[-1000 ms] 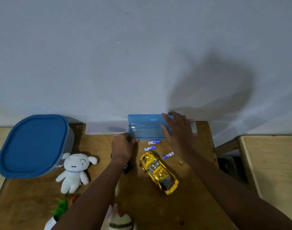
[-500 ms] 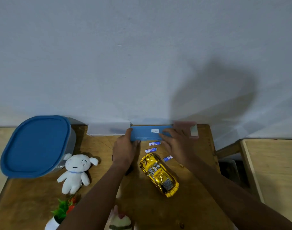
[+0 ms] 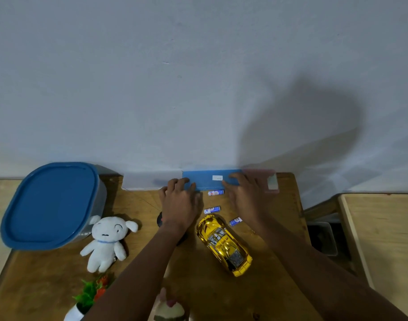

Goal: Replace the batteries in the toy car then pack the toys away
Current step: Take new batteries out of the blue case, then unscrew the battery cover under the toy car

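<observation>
Fingers [image 3: 179,181] of the left hand [image 3: 178,205] bent round the left end of the case [image 3: 210,180], thumb at its front edge, holding it. Fingers [image 3: 235,178] of the right hand [image 3: 247,196] laid nearly straight on the right part of the case's top, pressing, curled round nothing. Case blue, closed, small white label on top, set against the wall at the back of the table [image 3: 47,274], between a clear box [image 3: 149,180] on its left and a pink box [image 3: 265,179] on its right. Three batteries [image 3: 216,193] loose on the table between the hands: one just in front of the case, one just beyond the nose of the car [image 3: 223,244], one beside the right wrist. Car gold, on its wheels, nearer than the hands and touched by neither, nose toward the case, tail angled right. Further left, a white plush [image 3: 107,242] on its back, just beside a tub [image 3: 52,205] with its blue lid on. Plant [image 3: 89,295] at the near edge. Something small and dark under the left wrist, too hidden to tell.
</observation>
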